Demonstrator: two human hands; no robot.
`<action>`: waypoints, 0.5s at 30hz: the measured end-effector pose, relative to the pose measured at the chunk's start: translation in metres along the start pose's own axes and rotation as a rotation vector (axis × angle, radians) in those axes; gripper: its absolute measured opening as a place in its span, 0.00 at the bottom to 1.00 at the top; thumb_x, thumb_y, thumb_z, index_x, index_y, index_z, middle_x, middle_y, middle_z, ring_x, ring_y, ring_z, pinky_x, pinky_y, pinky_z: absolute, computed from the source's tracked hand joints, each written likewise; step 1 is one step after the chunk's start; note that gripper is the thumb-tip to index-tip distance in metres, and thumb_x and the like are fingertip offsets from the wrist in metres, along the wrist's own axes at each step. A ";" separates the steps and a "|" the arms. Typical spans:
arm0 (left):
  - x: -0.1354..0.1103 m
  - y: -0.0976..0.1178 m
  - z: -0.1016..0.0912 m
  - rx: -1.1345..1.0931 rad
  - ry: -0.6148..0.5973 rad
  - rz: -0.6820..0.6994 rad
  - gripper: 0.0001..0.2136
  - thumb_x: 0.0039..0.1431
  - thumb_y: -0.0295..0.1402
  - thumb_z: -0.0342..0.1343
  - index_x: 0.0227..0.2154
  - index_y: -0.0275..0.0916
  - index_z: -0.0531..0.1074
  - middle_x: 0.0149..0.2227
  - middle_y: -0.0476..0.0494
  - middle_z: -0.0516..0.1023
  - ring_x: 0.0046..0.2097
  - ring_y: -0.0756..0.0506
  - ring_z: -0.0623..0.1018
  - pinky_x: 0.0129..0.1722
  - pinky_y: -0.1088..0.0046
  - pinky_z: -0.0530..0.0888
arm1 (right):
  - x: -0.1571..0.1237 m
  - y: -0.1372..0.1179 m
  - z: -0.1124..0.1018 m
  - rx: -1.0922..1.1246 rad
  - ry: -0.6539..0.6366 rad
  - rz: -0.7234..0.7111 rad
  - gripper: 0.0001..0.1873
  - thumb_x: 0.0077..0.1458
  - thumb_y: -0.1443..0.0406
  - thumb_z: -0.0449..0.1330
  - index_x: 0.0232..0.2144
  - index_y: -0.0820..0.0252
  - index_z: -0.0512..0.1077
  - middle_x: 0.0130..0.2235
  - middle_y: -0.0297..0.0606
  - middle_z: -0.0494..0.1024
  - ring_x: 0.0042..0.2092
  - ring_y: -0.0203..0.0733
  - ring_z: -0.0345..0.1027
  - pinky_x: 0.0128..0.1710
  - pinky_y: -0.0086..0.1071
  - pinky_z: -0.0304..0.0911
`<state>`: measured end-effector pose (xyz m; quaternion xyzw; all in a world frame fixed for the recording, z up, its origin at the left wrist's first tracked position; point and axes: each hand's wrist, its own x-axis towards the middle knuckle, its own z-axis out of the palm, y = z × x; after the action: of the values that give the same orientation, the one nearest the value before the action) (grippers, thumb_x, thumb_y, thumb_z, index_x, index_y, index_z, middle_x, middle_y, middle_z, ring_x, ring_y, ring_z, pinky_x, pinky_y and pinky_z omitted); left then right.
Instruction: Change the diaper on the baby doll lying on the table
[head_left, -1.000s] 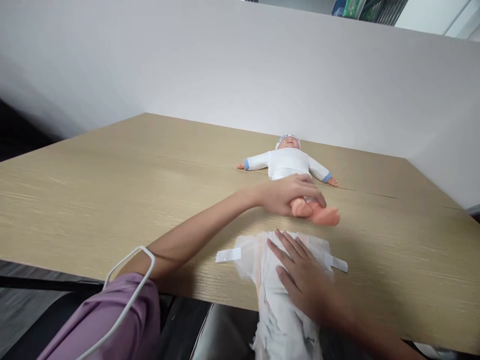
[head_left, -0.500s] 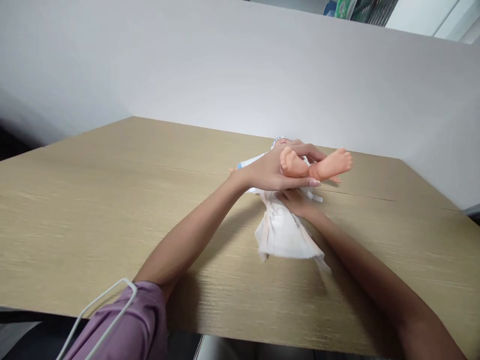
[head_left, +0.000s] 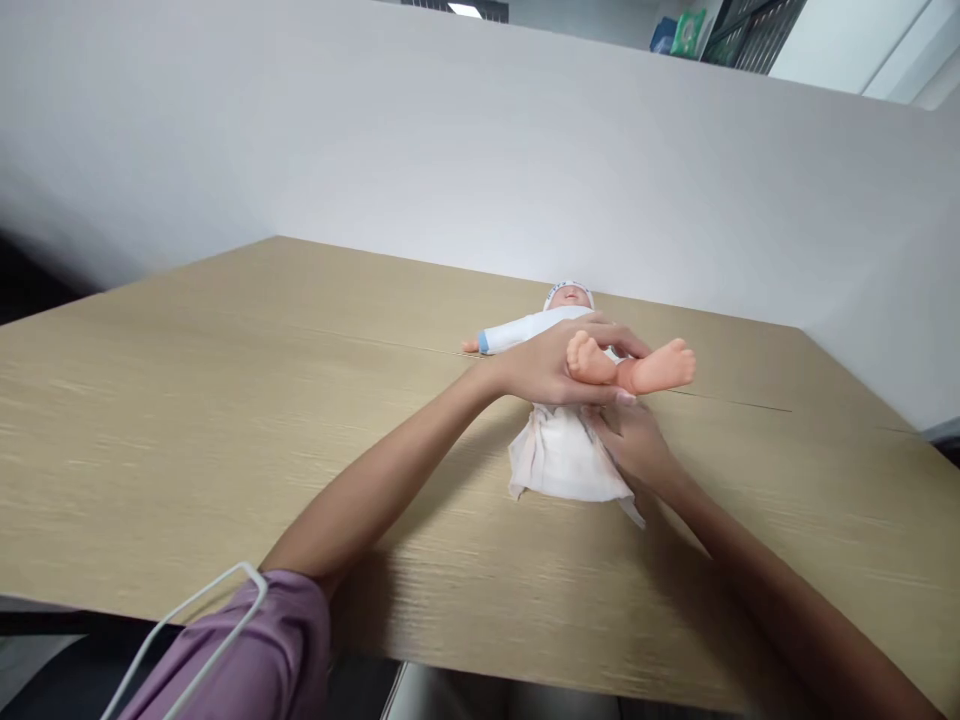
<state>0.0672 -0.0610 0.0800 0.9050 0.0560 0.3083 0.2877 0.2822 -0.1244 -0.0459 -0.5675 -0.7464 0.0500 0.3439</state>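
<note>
A baby doll (head_left: 517, 331) in a white long-sleeved top with blue cuffs and a patterned headband lies on its back, head toward the wall. My left hand (head_left: 551, 365) is closed round its lower legs and holds both bare feet (head_left: 666, 367) raised, soles toward me. Under the doll's bottom a white diaper (head_left: 566, 465) is spread, its near end flaring toward me. At the diaper's right side, below the raised feet, my right hand (head_left: 634, 440) grips its edge with thumb and fingers. Some of its fingertips are hidden.
The doll lies on a wood-grain table (head_left: 225, 430). A white partition (head_left: 420, 150) rises along the back edge. Across my left sleeve (head_left: 255, 640) runs a white cable (head_left: 161, 625). Beyond the partition stands a green package (head_left: 687, 33).
The raised feet and my left hand have come down a little, uncovering more of the doll's face and top. My right hand has shifted from the diaper's middle to its right edge.
</note>
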 end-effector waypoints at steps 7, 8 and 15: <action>-0.013 0.001 0.020 -0.027 -0.049 -0.015 0.19 0.62 0.42 0.70 0.55 0.47 0.81 0.52 0.41 0.84 0.56 0.37 0.80 0.60 0.55 0.75 | -0.024 -0.022 -0.032 0.169 0.189 -0.058 0.32 0.66 0.50 0.63 0.66 0.57 0.68 0.64 0.51 0.76 0.65 0.58 0.70 0.65 0.54 0.68; -0.016 0.002 0.021 -0.037 -0.046 -0.013 0.19 0.63 0.41 0.70 0.55 0.46 0.81 0.53 0.40 0.84 0.57 0.37 0.80 0.60 0.55 0.75 | -0.023 -0.024 -0.033 0.173 0.171 -0.098 0.32 0.66 0.52 0.63 0.67 0.57 0.68 0.63 0.51 0.77 0.65 0.58 0.71 0.64 0.53 0.69; -0.073 -0.003 0.012 0.049 -0.099 0.000 0.19 0.68 0.36 0.64 0.59 0.44 0.78 0.61 0.35 0.81 0.63 0.35 0.79 0.66 0.51 0.74 | -0.038 -0.006 -0.043 0.091 -0.024 -0.226 0.25 0.65 0.62 0.56 0.62 0.54 0.76 0.60 0.47 0.79 0.62 0.56 0.74 0.62 0.49 0.72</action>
<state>0.0162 -0.0843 0.0322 0.9259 0.0492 0.2618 0.2680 0.3065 -0.1734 -0.0279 -0.4629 -0.8066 0.0515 0.3639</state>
